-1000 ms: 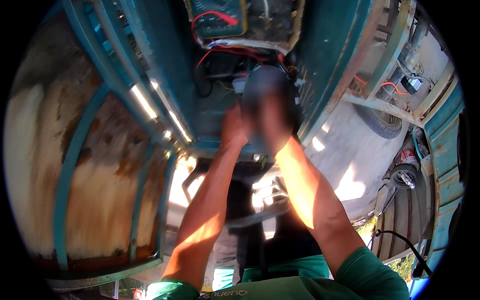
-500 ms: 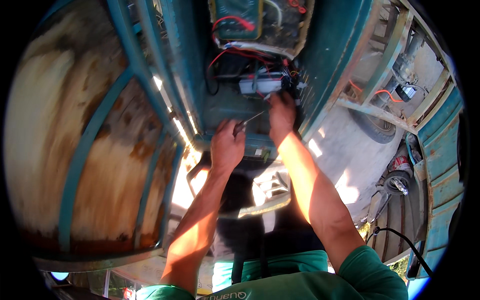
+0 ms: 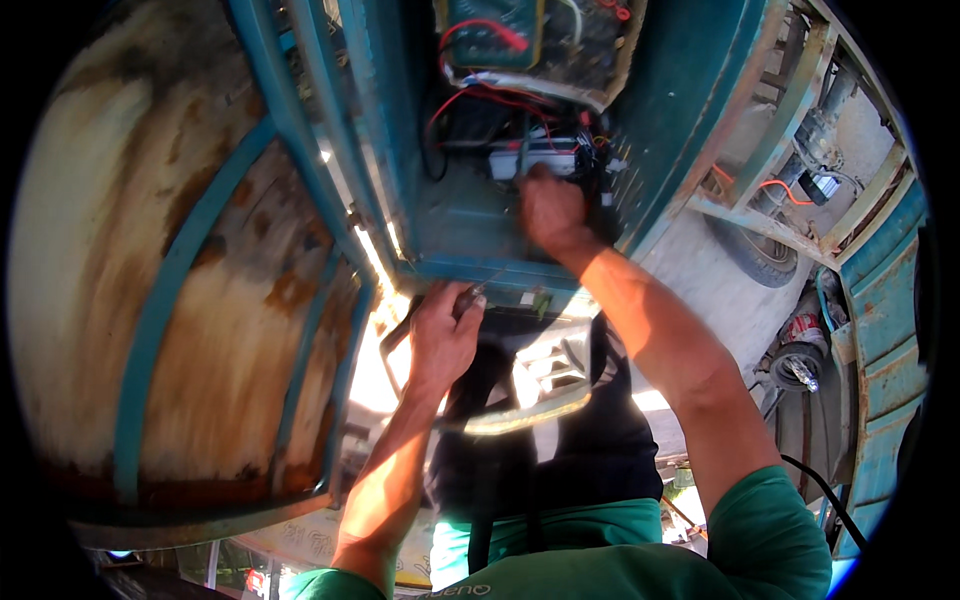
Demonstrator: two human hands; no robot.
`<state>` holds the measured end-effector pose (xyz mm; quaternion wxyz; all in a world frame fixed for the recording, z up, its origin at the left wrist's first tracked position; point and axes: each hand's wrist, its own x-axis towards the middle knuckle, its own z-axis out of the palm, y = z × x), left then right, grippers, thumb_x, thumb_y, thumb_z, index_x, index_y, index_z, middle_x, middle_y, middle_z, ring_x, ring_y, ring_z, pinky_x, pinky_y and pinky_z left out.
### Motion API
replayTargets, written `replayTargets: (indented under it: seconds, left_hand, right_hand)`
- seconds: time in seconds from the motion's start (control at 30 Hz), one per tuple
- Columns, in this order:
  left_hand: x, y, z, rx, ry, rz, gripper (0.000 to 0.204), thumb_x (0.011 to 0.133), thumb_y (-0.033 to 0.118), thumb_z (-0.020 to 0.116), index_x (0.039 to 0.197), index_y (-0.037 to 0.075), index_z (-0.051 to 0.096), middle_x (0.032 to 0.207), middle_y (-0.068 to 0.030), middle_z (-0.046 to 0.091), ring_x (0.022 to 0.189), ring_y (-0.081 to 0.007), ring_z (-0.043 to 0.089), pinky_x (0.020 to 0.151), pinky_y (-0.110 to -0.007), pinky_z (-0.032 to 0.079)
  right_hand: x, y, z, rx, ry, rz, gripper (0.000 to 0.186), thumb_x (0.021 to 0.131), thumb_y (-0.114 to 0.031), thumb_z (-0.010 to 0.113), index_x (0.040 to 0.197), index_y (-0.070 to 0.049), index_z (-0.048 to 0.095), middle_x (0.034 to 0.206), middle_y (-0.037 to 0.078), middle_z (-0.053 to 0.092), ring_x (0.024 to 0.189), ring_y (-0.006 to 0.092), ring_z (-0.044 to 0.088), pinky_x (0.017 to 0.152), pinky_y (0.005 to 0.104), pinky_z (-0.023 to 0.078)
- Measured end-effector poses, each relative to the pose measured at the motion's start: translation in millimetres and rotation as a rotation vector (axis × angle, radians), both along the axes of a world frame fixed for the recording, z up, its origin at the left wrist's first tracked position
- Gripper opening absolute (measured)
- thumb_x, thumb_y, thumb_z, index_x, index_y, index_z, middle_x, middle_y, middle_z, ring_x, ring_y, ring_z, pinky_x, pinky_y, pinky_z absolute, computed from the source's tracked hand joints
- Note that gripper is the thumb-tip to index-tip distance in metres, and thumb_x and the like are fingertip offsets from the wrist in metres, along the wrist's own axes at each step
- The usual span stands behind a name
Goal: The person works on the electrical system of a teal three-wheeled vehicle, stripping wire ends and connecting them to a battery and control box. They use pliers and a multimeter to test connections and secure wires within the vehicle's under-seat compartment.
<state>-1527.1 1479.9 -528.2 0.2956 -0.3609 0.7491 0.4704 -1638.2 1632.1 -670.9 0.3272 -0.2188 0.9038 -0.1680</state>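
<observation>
My left hand (image 3: 443, 335) is closed around a small screwdriver (image 3: 466, 300) with a dark handle and a thin shaft, just in front of the teal compartment's near edge. Reaching deeper into the compartment, my right hand (image 3: 553, 210) has its fingers curled together at the near side of a silver metal box (image 3: 540, 158). Whatever those fingertips hold is hidden. A narrow strip (image 3: 525, 135) crosses the box right by them. Around the box lies a tangle of red and black wires (image 3: 595, 150), with small connectors to its right.
A teal multimeter (image 3: 492, 35) with a red lead lies on a worn panel at the compartment's far end. Teal metal walls (image 3: 680, 110) rise on both sides. A stained wooden panel (image 3: 190, 350) stands left; a wheel (image 3: 755, 255) shows at right.
My left hand has drawn back toward me with the screwdriver. My right hand has shifted left from the wires and connectors to the front of the silver box. The view has moved slightly.
</observation>
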Motion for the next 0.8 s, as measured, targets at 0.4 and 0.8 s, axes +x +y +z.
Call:
replayTargets:
  seconds: [0.4,0.8]
  left_hand:
    - [10.9,6.7,-13.0,0.067,-0.107,0.187,0.022,0.088,0.015,0.066,0.106,0.002,0.067,0.082,-0.0083,0.066,0.073,-0.0171,0.060,0.072,-0.031,0.049]
    - [-6.7,0.6,-47.4,0.436,0.058,0.766,0.028,0.094,0.014,0.063,0.116,-0.003,0.060,0.100,-0.0114,0.067,0.081,-0.0175,0.065,0.075,-0.030,0.053]
  right_hand:
    - [8.0,3.5,-3.4,-0.006,0.093,-0.025,0.015,0.081,-0.011,0.060,0.094,-0.012,0.067,0.100,0.012,0.062,0.083,0.0365,0.067,0.071,0.0437,0.056]
    - [14.2,7.9,15.4,-0.366,-0.194,-0.539,0.009,0.082,-0.009,0.064,0.091,-0.006,0.063,0.091,0.014,0.065,0.083,0.0291,0.065,0.076,0.0363,0.051]
